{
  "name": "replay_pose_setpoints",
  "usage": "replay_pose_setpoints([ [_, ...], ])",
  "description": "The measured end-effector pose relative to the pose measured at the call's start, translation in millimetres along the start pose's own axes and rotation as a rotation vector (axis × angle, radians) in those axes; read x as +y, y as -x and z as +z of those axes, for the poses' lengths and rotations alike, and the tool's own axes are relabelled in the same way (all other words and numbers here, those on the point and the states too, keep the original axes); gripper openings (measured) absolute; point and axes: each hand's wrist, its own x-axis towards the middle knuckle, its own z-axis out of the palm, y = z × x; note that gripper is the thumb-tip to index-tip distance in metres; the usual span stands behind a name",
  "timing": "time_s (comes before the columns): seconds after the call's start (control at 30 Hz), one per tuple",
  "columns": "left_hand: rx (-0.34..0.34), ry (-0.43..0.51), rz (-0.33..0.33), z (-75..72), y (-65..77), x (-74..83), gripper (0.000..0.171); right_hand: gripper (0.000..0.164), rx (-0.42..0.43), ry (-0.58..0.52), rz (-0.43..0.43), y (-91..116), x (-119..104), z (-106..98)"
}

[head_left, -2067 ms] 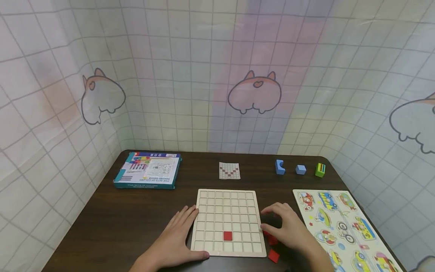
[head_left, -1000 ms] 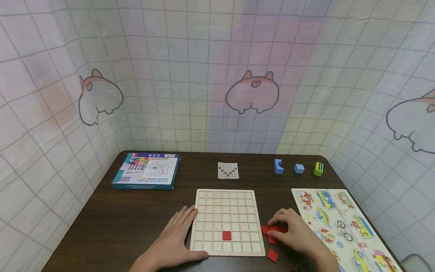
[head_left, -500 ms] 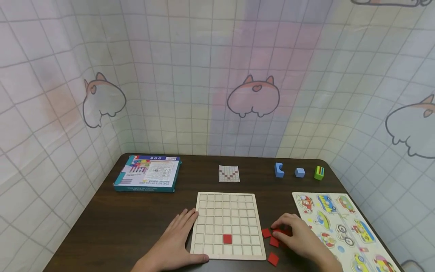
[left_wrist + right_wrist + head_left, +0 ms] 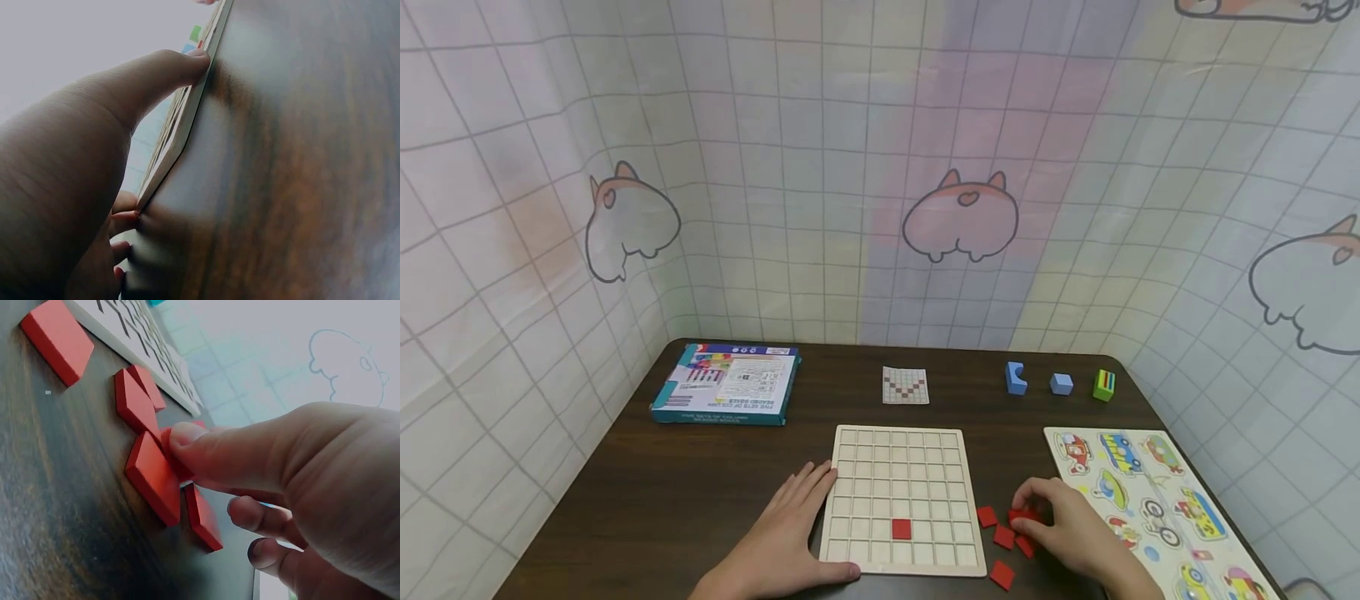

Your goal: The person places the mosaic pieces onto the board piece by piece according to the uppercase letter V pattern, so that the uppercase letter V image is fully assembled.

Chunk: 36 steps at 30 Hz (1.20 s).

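A pale wooden grid board (image 4: 902, 467) lies flat before me, with one red square tile (image 4: 901, 529) set in a cell near its lower middle. My left hand (image 4: 782, 533) rests at the board's left side, fingers straight against the edge and thumb (image 4: 187, 65) on the near-left rim. To the right of the board, my right hand (image 4: 1067, 529) pinches a red tile (image 4: 177, 461) between thumb and fingertips, low over the table. Several loose red tiles (image 4: 1003, 536) lie around those fingertips, and a separate tile (image 4: 1002, 575) lies closer to me.
A small pattern card (image 4: 906, 386) lies beyond the board. The back left holds a flat teal box (image 4: 727, 385). Two blue blocks (image 4: 1062, 384) and a green striped block (image 4: 1104, 385) stand at the back right. A vehicle puzzle board (image 4: 1138, 454) lies on the right.
My right hand has moved right, away from the board's edge and over the loose tiles, uncovering several and spreading them. The left hand keeps its place.
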Motion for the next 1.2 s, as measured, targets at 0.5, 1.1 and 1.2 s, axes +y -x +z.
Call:
replay_pose_setpoints([
  [0.5, -0.015, 0.019, 0.001, -0.6, -1.4, -6.8, 0.141, 0.015, 0.044, -0.063, -0.075, -15, -30, 12],
  [1.1, -0.007, 0.006, 0.02, 0.4, -2.4, -9.2, 0.141, 0.014, 0.031, -0.101, -0.17, -42, -61, 45],
  [1.2, -0.007, 0.006, 0.022, 0.3, -2.5, -8.8, 0.141, 0.014, 0.039, -0.116, -0.193, -45, -65, 48],
])
